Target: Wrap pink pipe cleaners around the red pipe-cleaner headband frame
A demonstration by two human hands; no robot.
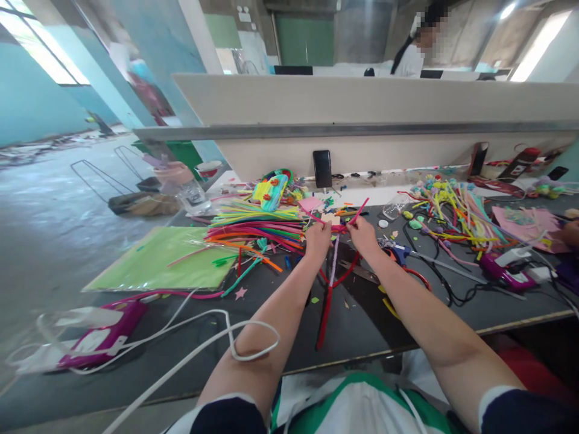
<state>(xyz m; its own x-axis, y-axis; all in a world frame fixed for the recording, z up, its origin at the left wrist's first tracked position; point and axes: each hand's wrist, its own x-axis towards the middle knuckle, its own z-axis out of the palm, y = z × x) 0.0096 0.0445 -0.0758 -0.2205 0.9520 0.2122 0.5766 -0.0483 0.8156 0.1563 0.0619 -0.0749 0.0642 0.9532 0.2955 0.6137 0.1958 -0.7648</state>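
Note:
My left hand (319, 239) and my right hand (363, 237) are close together over the dark table, fingers pinched. Both grip a pink pipe cleaner (360, 211); one end slants up past my right fingers, and another end shows beside my left. Pink-red fuzzy strands are between the hands, but their exact join is too small to make out. Below lies a pipe-cleaner shape with a lilac stem (335, 260) and red pieces (324, 318). To my left hand's left is a pile of coloured pipe cleaners (253, 226). Scissors (359, 271) lie partly under my right forearm.
A green sheet pack (163, 259) lies at left, near a purple power strip (104, 334) whose white cable crosses my left forearm. A phone (322, 169) leans on the partition (362, 102). At right are a glue gun (400, 253), more pipe cleaners (470, 217) and another person's hand (570, 232).

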